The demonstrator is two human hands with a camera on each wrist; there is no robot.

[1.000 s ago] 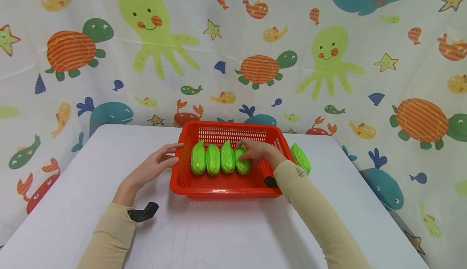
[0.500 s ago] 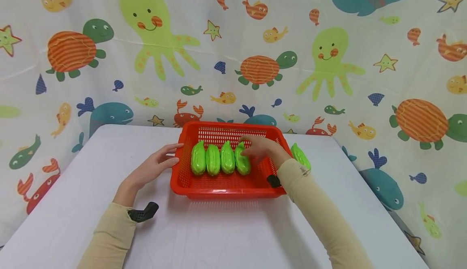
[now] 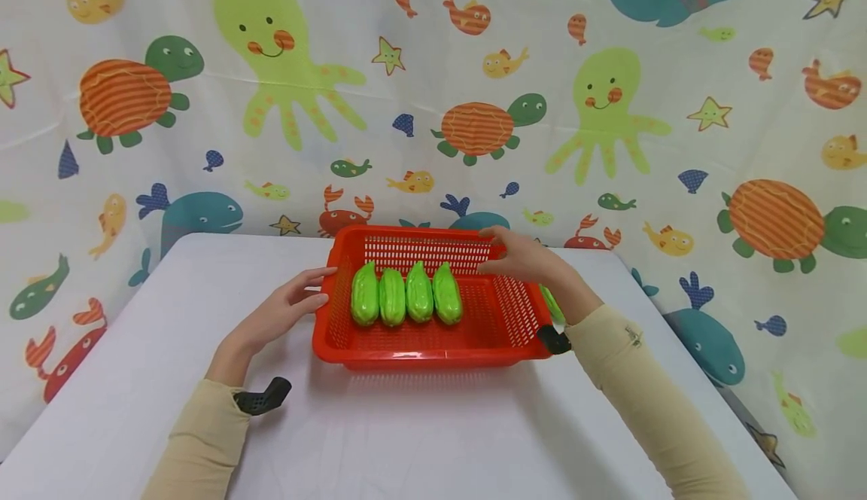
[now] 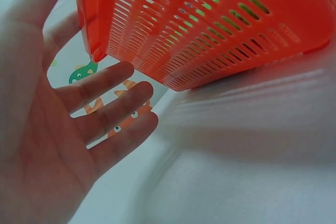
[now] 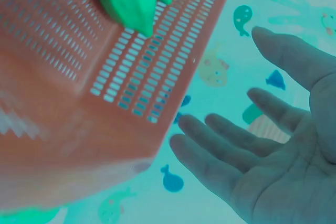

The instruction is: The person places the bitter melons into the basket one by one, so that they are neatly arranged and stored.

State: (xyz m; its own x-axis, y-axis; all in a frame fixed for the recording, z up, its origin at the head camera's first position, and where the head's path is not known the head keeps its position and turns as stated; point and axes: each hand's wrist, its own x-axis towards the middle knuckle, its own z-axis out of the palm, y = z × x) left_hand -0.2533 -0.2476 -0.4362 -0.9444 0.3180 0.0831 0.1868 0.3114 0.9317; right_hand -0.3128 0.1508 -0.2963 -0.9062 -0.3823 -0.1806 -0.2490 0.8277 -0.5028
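Note:
A red perforated plastic basket [image 3: 406,355] stands on the white table. Inside it, several glossy green, ridged, elongated vegetables [image 3: 419,295] lie side by side, narrow ends pointing away. My left hand [image 3: 290,309] touches the basket's left rim; in the left wrist view its lower fingers [image 4: 115,111] extend straight beneath the rim. Above the basket's right end is my right hand [image 3: 531,263], fingers spread and holding nothing, as the right wrist view shows too. Another green vegetable [image 3: 552,306] lies outside, beyond the basket's right wall, partly hidden by the right hand and wrist.
A curtain [image 3: 406,71] printed with sea animals hangs behind the table [image 3: 379,440]. A black wrist device [image 3: 263,396] sits under the left sleeve, and another black device [image 3: 555,339] under the right wrist overlaps the basket's front right corner.
My right hand has left the rightmost vegetable in the basket and moved right, over the basket's right side. That vegetable now shows fully. The left hand stays at the rim.

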